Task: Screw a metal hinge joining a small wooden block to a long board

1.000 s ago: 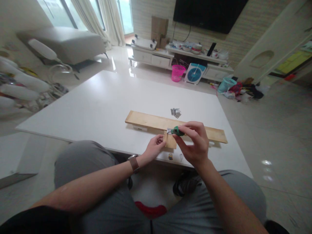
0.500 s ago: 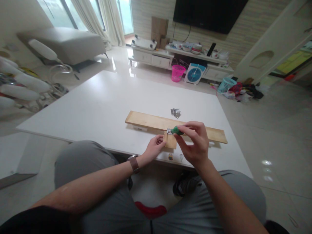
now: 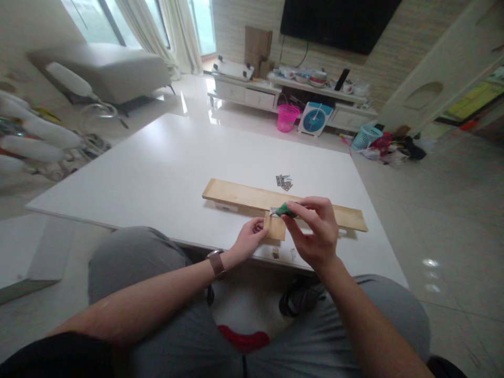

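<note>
1. The right hand (image 3: 315,231), just right of centre frame, pinches a green-handled screwdriver (image 3: 285,210) between thumb and fingertips; the tool lies nearly level, its metal end pointing left.
2. The left hand (image 3: 248,241), centre frame, is curled narrow, its fingertips closed at the left edge of a small block (image 3: 274,229); whether it grips something tiny there is too small to tell.
3. The block sits at the table's near edge, touching the near side of a long plank (image 3: 236,194).
4. The plank runs across the middle of the frame, from centre-left to right, flat on the white table (image 3: 177,163).
5. The screwdriver's tip is over the spot where block and plank meet.
6. Small metal hinges (image 3: 283,181) lie just above the plank, apart from it.
7. A watch (image 3: 216,263) is on the left wrist.
8. In the upper middle of the frame, on the floor past the table, stand a pink basket (image 3: 287,117) and a blue fan (image 3: 314,118).
</note>
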Demonstrator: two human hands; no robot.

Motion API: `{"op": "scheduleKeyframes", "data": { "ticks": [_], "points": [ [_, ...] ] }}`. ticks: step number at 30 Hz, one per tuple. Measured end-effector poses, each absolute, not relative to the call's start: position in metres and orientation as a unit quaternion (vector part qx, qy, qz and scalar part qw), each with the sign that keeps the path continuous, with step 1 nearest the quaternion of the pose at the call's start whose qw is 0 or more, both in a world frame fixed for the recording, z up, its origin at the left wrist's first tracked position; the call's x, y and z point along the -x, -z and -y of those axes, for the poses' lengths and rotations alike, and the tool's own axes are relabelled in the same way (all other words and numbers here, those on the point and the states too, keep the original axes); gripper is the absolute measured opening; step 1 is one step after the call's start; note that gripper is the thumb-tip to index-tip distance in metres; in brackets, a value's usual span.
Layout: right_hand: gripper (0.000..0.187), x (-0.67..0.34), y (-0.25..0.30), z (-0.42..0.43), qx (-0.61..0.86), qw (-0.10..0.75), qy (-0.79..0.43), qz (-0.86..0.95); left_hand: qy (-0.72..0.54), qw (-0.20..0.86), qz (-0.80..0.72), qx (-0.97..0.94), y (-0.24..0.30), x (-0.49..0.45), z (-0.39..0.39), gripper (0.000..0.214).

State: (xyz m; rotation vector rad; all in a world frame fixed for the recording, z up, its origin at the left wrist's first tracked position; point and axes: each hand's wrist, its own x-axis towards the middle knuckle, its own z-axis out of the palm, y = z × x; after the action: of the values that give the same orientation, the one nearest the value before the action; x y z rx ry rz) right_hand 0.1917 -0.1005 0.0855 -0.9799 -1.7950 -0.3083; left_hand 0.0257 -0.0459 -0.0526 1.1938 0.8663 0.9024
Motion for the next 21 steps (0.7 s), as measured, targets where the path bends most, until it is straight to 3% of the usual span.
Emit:
{"op": "scheduleKeyframes", "data": {
  "ticks": [9,16,21],
  "points": [
    [0.065,-0.1905,-0.0906,0.1027,0.393,0.5,0.075,0.769,-0.396,0.662,-0.37,-0.519,0.0559,-0.0258,0.0459,0.036],
    [0.056,-0.1919,-0.0862,0.1017,0.408,0.508,0.104,0.751,-0.396,0.636,-0.388,-0.537,0.0559,-0.0256,0.0454,0.033],
    [0.063,-0.1905,-0.0913,0.1036,0.402,0.493,0.079,0.767,-0.396,0.659,-0.368,-0.523,0.0561,-0.0251,0.0451,0.036]
  ]
}}
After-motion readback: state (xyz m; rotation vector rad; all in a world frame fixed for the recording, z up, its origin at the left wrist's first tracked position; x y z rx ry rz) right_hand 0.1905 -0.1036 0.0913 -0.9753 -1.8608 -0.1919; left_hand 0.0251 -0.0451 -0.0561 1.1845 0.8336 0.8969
